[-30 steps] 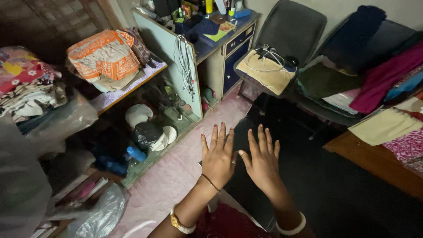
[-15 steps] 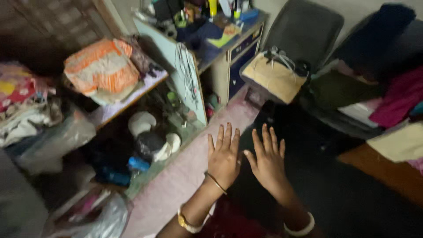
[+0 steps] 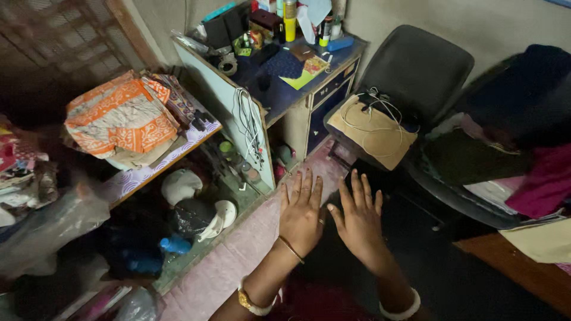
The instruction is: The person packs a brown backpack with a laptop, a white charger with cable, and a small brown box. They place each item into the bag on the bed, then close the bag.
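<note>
My left hand (image 3: 301, 213) and my right hand (image 3: 358, 220) are held out side by side in front of me, palms down, fingers spread, holding nothing. They hover above the pink floor strip (image 3: 232, 255) and a dark floor area. The left wrist wears a thin bracelet and a gold watch; the right wrist wears a white bangle. Just beyond the fingertips stand a small desk (image 3: 285, 77) and a black office chair (image 3: 416, 71) with a tan cushion (image 3: 375, 134) and white cables on its seat.
A low shelf at the left carries folded orange-and-white cloth (image 3: 119, 119); bowls and a blue bottle (image 3: 175, 245) lie under it. Plastic bags (image 3: 47, 220) fill the lower left. Piled clothes (image 3: 523, 148) lie at the right beside a wooden surface (image 3: 511, 267).
Both hands stay spread in the same pose. The view has shifted, so the desk and chair sit slightly lower and closer in the picture.
</note>
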`<control>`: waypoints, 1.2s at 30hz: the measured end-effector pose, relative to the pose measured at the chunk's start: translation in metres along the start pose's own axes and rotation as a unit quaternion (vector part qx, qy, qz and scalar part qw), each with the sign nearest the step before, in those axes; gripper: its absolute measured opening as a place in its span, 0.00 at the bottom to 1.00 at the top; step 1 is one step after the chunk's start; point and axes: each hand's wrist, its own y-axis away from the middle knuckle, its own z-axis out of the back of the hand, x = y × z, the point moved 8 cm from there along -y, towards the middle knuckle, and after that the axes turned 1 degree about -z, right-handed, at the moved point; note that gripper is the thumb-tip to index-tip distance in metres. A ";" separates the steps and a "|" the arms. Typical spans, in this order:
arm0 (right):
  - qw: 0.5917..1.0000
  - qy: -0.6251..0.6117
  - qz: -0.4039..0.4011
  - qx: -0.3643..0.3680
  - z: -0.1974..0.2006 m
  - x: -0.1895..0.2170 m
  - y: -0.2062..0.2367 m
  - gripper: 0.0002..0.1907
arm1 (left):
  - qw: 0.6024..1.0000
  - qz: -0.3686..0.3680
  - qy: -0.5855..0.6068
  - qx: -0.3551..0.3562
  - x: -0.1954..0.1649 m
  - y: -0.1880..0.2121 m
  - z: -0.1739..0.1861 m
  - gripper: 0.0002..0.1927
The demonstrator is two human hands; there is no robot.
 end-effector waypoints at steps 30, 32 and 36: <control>0.997 -0.038 0.062 0.000 -0.050 -0.173 -0.231 0.37 | 0.997 0.044 -0.055 -0.027 0.026 -0.251 -0.120 0.39; 0.997 -0.046 0.065 0.019 -0.057 -0.184 -0.240 0.37 | 0.997 0.048 -0.056 -0.031 0.027 -0.263 -0.128 0.38; 0.995 -0.062 0.073 0.010 -0.069 -0.201 -0.266 0.36 | 0.997 0.060 -0.051 -0.022 0.037 -0.291 -0.143 0.39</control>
